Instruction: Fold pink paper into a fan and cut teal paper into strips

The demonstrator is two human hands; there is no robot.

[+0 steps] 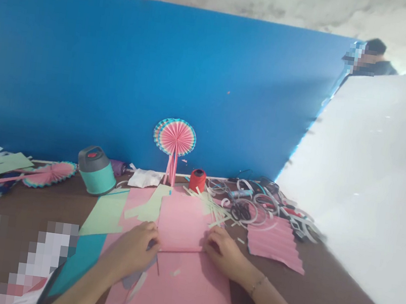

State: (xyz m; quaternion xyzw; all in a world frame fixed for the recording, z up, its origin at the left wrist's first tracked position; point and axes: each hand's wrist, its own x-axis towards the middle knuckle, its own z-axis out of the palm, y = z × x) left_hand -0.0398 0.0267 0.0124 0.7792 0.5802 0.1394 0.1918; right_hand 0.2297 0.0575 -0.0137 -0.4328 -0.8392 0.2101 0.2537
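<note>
Two hands [141,244] pinch the near corners of a pink paper sheet [183,223]

The pink paper sheet lies in the middle of the tabletop [341,295], on top of a larger pink sheet [187,297] that reaches toward the person. The left hand is nearly closed, its bent fingers and thumb gripping the near left corner. The right hand [220,252] is likewise curled, with the near right corner between thumb and fingers. A narrow, darker line runs along the near edge between them. A bracelet [258,285] circles the right wrist.

Pale green paper [105,213] and a teal sheet [81,258] lie to the left, partly overlapping. Beyond the paper, a round pleated fan [177,137] stands upright before the blue partition [86,72], with a red spool of thread [197,181] to its right. A teal container with a grey handled lid [99,178] stands farther left, near a second pleated fan [52,175] lying down. At right, a rippled pink sheet [276,242] lies just beside a tangle of cables and pale strips [242,209]. Another person [372,59] shows beyond the white panel [383,171].
</note>
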